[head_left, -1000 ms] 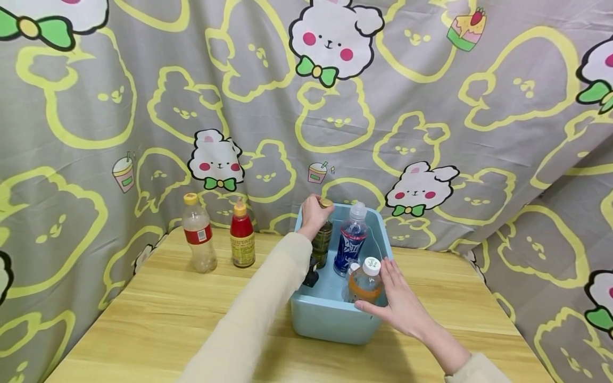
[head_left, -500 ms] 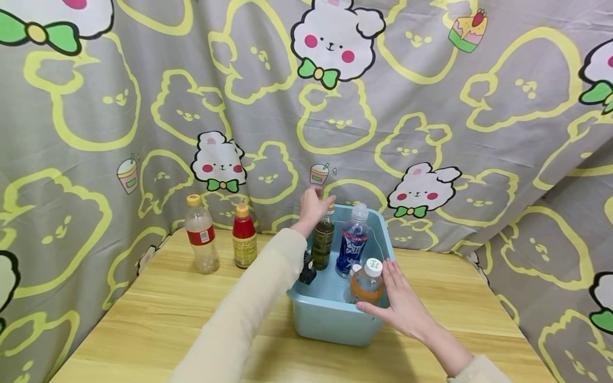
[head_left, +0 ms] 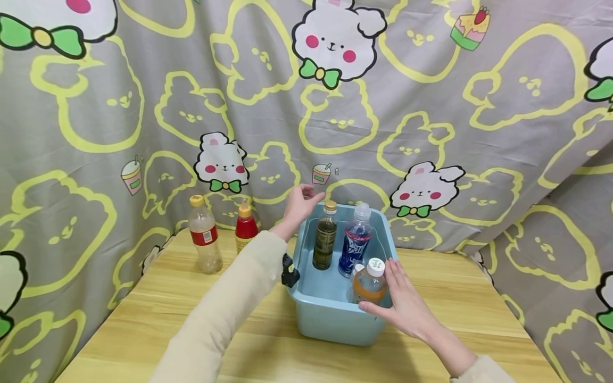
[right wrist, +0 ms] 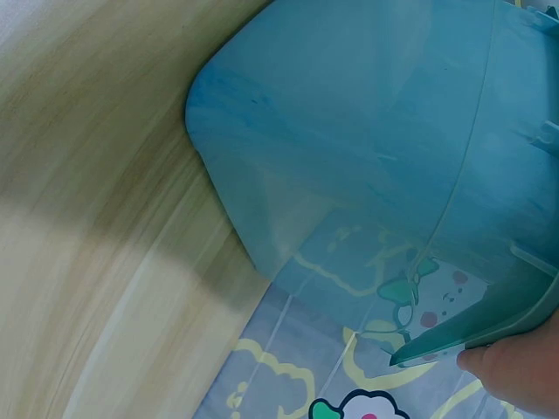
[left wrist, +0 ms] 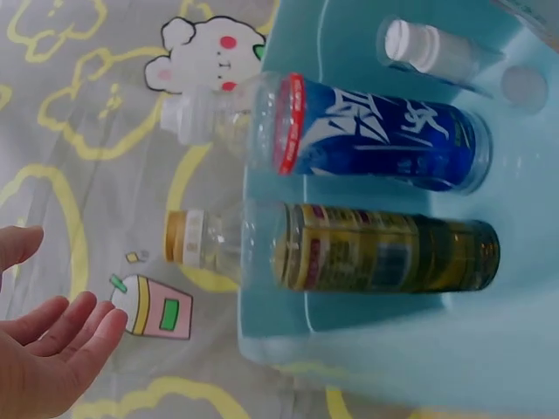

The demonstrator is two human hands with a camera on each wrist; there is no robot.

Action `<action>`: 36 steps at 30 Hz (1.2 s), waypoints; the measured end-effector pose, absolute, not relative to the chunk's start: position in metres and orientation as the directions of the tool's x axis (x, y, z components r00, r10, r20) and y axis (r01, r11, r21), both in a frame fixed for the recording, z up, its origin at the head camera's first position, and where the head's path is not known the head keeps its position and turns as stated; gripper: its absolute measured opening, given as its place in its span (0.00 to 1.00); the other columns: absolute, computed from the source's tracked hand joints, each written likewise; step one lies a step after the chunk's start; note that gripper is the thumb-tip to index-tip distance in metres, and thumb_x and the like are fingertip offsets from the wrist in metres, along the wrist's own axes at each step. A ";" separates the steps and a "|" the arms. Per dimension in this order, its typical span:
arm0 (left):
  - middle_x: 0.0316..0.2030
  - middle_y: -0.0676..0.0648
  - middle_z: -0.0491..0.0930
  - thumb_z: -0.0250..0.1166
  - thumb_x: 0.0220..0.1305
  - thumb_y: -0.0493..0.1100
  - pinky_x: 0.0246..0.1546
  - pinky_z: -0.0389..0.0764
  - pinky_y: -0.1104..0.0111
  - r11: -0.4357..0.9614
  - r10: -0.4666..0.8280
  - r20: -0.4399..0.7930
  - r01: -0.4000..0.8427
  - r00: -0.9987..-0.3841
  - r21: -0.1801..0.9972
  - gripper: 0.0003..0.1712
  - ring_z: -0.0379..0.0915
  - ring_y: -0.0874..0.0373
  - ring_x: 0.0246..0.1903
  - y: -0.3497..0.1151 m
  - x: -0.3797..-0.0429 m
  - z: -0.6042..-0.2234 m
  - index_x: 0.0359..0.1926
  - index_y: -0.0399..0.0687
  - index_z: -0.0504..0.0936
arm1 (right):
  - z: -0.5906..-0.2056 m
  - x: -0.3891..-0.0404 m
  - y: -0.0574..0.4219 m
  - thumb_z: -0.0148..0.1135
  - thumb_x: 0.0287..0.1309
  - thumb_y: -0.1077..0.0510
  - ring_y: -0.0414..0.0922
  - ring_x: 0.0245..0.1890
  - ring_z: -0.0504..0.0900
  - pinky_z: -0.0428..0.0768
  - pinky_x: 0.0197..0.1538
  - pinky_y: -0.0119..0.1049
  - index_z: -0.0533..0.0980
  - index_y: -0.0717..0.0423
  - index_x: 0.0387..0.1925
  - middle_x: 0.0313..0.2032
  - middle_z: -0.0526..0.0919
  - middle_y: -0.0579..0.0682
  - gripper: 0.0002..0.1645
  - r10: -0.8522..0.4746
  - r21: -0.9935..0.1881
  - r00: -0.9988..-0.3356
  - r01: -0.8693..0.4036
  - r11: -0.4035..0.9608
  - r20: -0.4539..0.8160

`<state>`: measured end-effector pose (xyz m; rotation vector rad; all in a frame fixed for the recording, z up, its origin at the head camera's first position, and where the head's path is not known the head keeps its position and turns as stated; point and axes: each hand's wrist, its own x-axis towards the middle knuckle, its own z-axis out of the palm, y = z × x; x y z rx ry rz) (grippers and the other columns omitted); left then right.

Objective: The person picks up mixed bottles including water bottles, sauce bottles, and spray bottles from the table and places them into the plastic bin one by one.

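One second on, the left hand (head_left: 301, 203) has left the gold-capped bottle (head_left: 325, 242), which stands upright inside the blue tub (head_left: 335, 323), and hangs beside it, thumb and fingers apart, holding nothing. The right hand (head_left: 401, 299) remains on the tub's near right corner, fingers straight. A sleeve (head_left: 225, 303) covers the red bottle's (head_left: 246, 227) base; an orange-banded bottle (head_left: 369, 287) partly hides a smaller bottle (head_left: 357, 268).
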<state>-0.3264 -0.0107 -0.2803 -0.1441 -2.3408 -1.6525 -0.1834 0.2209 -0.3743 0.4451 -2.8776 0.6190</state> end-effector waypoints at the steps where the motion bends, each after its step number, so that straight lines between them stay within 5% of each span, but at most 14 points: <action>1: 0.37 0.42 0.76 0.64 0.54 0.44 0.42 0.74 0.66 0.344 -0.078 0.277 0.235 -0.958 0.909 0.21 0.73 0.51 0.40 -0.014 -0.325 -0.281 0.47 0.37 0.74 | -0.374 -0.183 0.221 0.56 0.44 0.30 0.57 0.65 0.38 0.48 0.60 0.58 0.45 0.71 0.64 0.65 0.43 0.66 0.63 -0.253 -0.375 -0.942 -0.321 0.870 0.220; 36: 0.32 0.37 0.78 0.66 0.51 0.42 0.34 0.74 0.62 0.456 -0.279 0.413 0.259 -0.867 0.852 0.17 0.74 0.49 0.31 -0.116 -0.312 -0.361 0.37 0.32 0.78 | -0.373 -0.182 0.220 0.56 0.44 0.30 0.57 0.65 0.38 0.48 0.60 0.58 0.45 0.70 0.64 0.65 0.43 0.66 0.63 -0.255 -0.377 -0.940 -0.326 0.867 0.225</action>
